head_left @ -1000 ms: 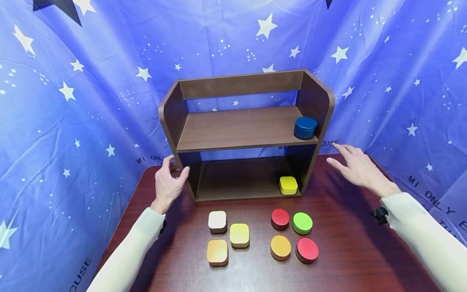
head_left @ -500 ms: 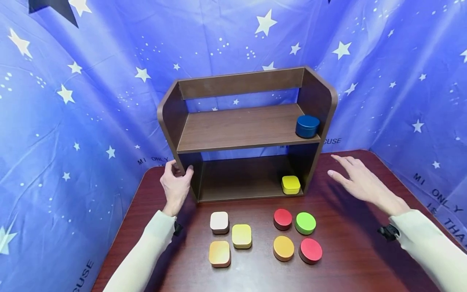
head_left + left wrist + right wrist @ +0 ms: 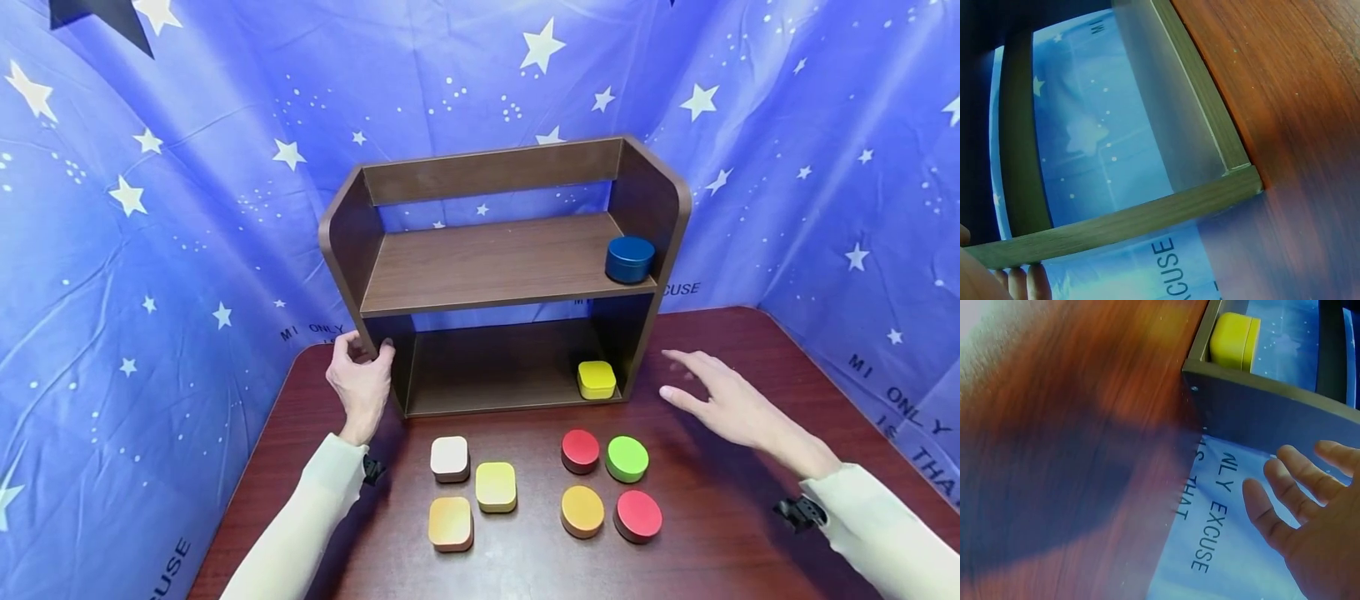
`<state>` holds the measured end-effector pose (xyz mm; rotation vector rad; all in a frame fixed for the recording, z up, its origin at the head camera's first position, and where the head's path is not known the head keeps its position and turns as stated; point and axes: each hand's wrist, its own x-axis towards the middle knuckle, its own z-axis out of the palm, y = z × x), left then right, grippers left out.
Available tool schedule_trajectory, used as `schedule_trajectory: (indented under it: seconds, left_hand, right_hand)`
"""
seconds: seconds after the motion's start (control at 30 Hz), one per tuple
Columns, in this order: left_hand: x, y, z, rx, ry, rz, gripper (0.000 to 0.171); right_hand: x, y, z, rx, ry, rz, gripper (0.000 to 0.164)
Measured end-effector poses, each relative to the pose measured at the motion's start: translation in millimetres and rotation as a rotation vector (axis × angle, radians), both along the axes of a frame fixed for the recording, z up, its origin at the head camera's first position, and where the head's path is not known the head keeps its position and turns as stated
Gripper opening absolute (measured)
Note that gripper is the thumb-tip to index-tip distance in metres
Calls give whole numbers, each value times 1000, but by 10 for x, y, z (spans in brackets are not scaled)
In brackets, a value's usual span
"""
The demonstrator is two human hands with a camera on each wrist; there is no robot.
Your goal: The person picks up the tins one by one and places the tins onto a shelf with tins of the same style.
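Note:
A dark brown two-tier shelf (image 3: 495, 268) stands on the table. My left hand (image 3: 362, 383) grips the front edge of its left side panel, thumb on the inner face; in the left wrist view fingertips (image 3: 1038, 282) show beyond the panel (image 3: 1116, 220). To the right of the shelf my right hand (image 3: 731, 402) hovers over the table, fingers spread and holding nothing; the right wrist view shows them apart from the right panel (image 3: 1272, 403). A round blue tin (image 3: 629, 260) sits at the right end of the upper tier. Below it, a square yellow tin (image 3: 596, 380) stands on the lower tier.
Before the shelf on the red-brown table (image 3: 525, 567) lie square tins in white (image 3: 450, 458), pale yellow (image 3: 496, 487) and orange (image 3: 451, 523). Right of them are round tins: two red (image 3: 581, 451), one green (image 3: 627, 459), one orange (image 3: 582, 511). A starry blue cloth (image 3: 450, 75) hangs behind.
My left hand has moved right onto the shelf's left panel and taken hold of it. My right hand has come lower and nearer to me, still holding nothing. The tins have stayed in place.

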<state>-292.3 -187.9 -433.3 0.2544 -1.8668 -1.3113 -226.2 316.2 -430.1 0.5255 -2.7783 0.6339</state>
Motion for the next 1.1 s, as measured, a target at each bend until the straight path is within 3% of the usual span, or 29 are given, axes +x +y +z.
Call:
schedule_trajectory:
  seconds: [0.2, 0.47, 0.9, 1.1]
  left_hand:
    - [10, 8, 38, 13, 61, 16, 33]
    - [-24, 41, 65, 18, 83, 37, 30]
    - [-56, 5, 40, 43, 118, 8, 20]
    - [-34, 35, 92, 54, 109, -5, 22]
  right_hand:
    - [59, -33, -58, -3, -17, -2, 57]
    - [133, -53, -205, 10, 5, 13, 62]
    - [214, -102, -427, -76, -76, 147, 72]
    - [222, -142, -500, -159, -76, 235, 71]
